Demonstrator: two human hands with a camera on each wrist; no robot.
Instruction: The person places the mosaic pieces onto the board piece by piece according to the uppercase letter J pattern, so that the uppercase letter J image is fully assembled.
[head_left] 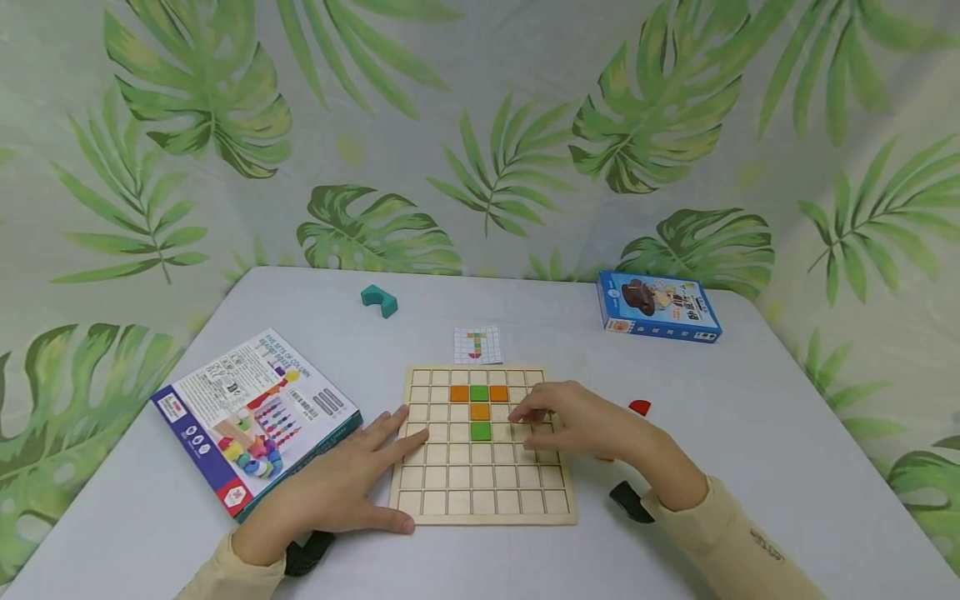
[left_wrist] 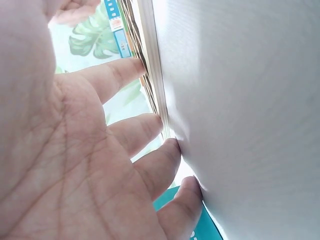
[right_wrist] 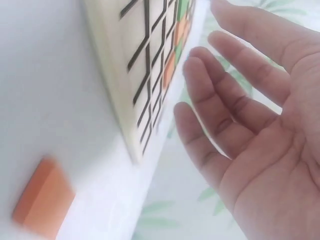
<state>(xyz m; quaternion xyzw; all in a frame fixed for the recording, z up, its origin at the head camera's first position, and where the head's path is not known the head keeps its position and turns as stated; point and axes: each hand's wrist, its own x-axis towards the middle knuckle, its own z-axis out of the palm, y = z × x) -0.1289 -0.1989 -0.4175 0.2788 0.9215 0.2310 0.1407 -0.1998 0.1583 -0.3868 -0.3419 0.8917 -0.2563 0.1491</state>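
Note:
A pale wooden grid board (head_left: pixel 495 502) lies on the white table. On it sit three orange squares, including one orange square (head_left: pixel 480 412) in the middle, and two green squares (head_left: pixel 480 431). My left hand (head_left: pixel 337 483) lies spread at the board's left edge, with fingertips on the board and the thumb near its lower left corner. Over the board's right side hovers my right hand (head_left: pixel 585 423), its fingers loosely bent. Nothing shows between those fingers in the right wrist view. Beyond the board's far edge lies a small pattern card (head_left: pixel 477 344).
To the right of the board are a red piece (head_left: pixel 640 407) and an orange block (right_wrist: pixel 45 200), mostly hidden by the right hand in the head view. A white-and-purple box (head_left: pixel 262 417) lies left, a blue box (head_left: pixel 660 307) back right, a teal block (head_left: pixel 379 300) back left.

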